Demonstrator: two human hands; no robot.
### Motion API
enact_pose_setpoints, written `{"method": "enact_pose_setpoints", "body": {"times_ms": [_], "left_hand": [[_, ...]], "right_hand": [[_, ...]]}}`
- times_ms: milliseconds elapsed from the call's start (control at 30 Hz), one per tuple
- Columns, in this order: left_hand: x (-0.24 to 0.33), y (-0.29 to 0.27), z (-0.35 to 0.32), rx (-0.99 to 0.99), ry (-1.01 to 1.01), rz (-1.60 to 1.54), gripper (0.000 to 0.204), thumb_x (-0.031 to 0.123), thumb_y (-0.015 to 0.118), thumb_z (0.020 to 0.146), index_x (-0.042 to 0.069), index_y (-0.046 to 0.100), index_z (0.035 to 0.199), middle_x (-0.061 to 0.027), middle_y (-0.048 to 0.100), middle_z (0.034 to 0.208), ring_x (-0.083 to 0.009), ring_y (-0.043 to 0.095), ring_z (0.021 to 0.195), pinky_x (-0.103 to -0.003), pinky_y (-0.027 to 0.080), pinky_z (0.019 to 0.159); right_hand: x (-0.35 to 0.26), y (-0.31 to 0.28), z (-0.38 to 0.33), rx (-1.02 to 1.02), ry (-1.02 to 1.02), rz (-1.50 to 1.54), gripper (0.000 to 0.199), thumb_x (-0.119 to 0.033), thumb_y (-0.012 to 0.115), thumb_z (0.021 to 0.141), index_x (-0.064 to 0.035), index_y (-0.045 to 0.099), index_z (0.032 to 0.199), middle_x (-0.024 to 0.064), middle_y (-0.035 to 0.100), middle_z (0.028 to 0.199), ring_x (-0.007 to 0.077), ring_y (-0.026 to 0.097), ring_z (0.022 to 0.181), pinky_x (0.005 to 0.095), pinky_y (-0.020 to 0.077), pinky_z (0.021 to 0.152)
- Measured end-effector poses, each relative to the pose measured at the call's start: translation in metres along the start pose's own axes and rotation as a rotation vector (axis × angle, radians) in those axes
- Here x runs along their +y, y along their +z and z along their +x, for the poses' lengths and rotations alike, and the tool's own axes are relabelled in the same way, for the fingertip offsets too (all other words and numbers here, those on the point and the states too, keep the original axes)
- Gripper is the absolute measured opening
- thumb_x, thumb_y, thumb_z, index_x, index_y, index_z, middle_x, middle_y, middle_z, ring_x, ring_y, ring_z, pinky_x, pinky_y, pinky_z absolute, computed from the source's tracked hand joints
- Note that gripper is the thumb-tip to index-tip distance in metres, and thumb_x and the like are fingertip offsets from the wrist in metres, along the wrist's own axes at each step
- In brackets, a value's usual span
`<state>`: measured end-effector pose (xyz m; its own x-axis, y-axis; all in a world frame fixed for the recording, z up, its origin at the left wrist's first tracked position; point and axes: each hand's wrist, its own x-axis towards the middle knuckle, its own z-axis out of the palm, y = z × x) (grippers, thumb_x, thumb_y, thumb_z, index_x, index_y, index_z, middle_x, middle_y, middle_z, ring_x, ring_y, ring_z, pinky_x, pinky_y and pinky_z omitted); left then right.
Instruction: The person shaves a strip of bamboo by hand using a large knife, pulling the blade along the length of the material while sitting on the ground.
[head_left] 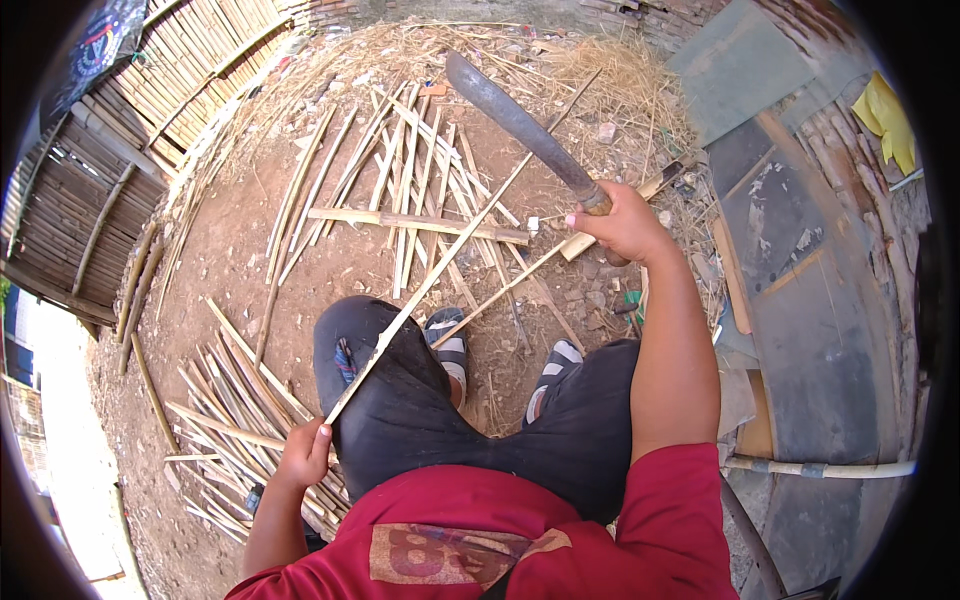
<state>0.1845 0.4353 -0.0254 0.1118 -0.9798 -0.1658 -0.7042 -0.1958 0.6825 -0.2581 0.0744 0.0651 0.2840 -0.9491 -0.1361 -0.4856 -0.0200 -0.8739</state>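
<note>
A machete (520,125) with a dark, broad-tipped blade and a wooden handle is raised in my right hand (630,225), its fingers wrapped round the handle. The blade points up and to the left, beyond my knees. My left hand (305,452) grips the near end of a long, thin bamboo strip (410,310) beside my left thigh. That strip slants across my left knee, up and to the right, and its far part passes close to or behind the blade; whether they touch I cannot tell.
Several split bamboo strips (400,170) lie crisscrossed on the dirt ahead of my sandals (449,340). Another pile of strips (240,420) lies by my left side. Dark panels (800,300) stand at the right, and a bamboo fence (205,75) at the far left.
</note>
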Motion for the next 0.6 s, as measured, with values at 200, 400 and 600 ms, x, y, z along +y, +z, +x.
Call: {"method": "enact_pose_setpoints", "body": {"times_ms": [200, 400, 600], "left_hand": [[0.006, 0.002, -0.001, 0.037, -0.01, 0.015, 0.046, 0.034, 0.046, 0.106, -0.003, 0.056, 0.081, -0.0222, 0.052, 0.061, -0.0387, 0.054, 0.057, -0.045, 0.044, 0.058], [0.012, 0.0, -0.002, 0.04, -0.014, 0.038, 0.046, 0.035, 0.046, 0.106, -0.003, 0.057, 0.081, -0.0228, 0.053, 0.062, -0.0403, 0.056, 0.059, -0.046, 0.044, 0.06], [0.02, -0.004, -0.007, 0.056, -0.031, 0.048, 0.047, 0.037, 0.047, 0.106, -0.002, 0.058, 0.081, -0.0265, 0.056, 0.065, -0.0496, 0.059, 0.067, -0.051, 0.045, 0.062]], "right_hand": [[-0.005, 0.0, -0.003, -0.031, 0.093, 0.009, 0.049, -0.022, 0.082, 0.083, 0.0014, 0.065, 0.122, 0.0011, 0.064, 0.079, 0.0118, 0.056, 0.065, 0.0315, 0.0453, 0.062], [-0.01, 0.005, -0.005, 0.006, 0.035, -0.013, 0.043, -0.024, 0.082, 0.084, -0.0007, 0.066, 0.116, 0.0022, 0.066, 0.083, 0.0125, 0.06, 0.069, 0.0307, 0.0487, 0.066], [-0.02, 0.05, -0.012, -0.145, -0.036, 0.054, 0.044, -0.024, 0.083, 0.085, -0.0011, 0.063, 0.118, 0.0012, 0.065, 0.08, 0.0103, 0.059, 0.069, 0.0282, 0.047, 0.061]]}}
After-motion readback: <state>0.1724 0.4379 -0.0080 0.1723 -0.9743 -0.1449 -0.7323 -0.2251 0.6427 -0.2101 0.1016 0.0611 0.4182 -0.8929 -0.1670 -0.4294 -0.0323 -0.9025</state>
